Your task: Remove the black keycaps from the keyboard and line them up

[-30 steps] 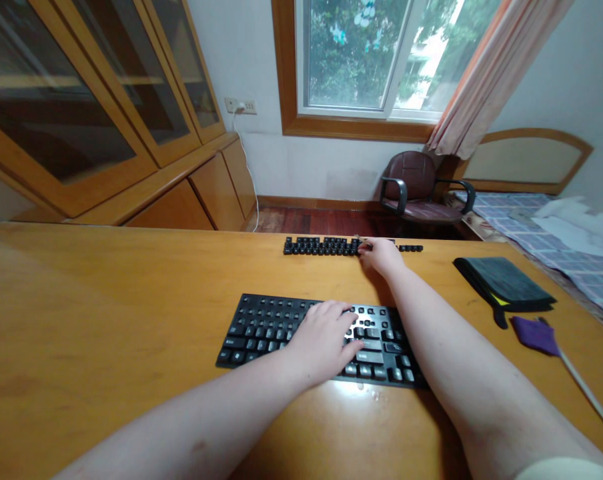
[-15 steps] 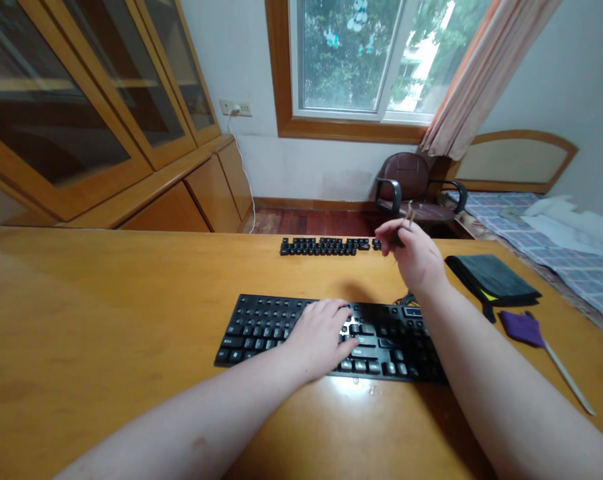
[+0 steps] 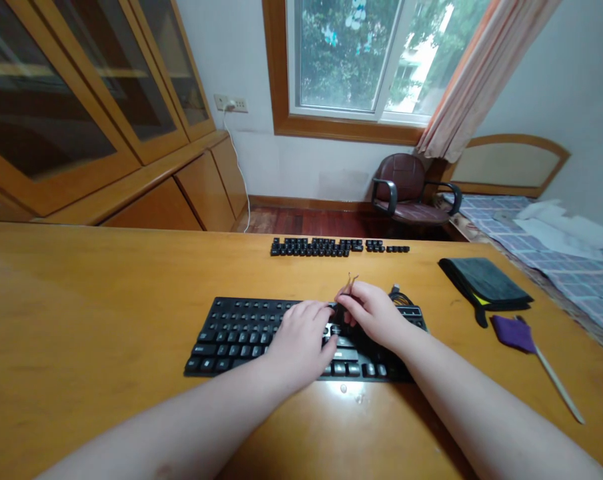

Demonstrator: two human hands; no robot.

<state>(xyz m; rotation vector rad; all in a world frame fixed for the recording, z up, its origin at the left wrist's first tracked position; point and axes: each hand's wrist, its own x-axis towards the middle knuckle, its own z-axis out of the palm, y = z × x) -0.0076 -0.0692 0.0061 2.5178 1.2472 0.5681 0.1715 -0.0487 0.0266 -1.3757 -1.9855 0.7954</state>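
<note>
A black keyboard (image 3: 236, 330) lies at the middle of the wooden desk (image 3: 96, 313). The left hand (image 3: 301, 340) rests loosely open across its keys, while the right hand (image 3: 376, 313) pinches a wire keycap puller (image 3: 350, 283) just above the key rows. Loose keycaps (image 3: 326, 247) line the desk's far edge.

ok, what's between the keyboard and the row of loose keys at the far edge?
Head view: bare desk between the keyboard and the loose keys. Only the wire tool in the right hand sticks up over the near part.
</note>
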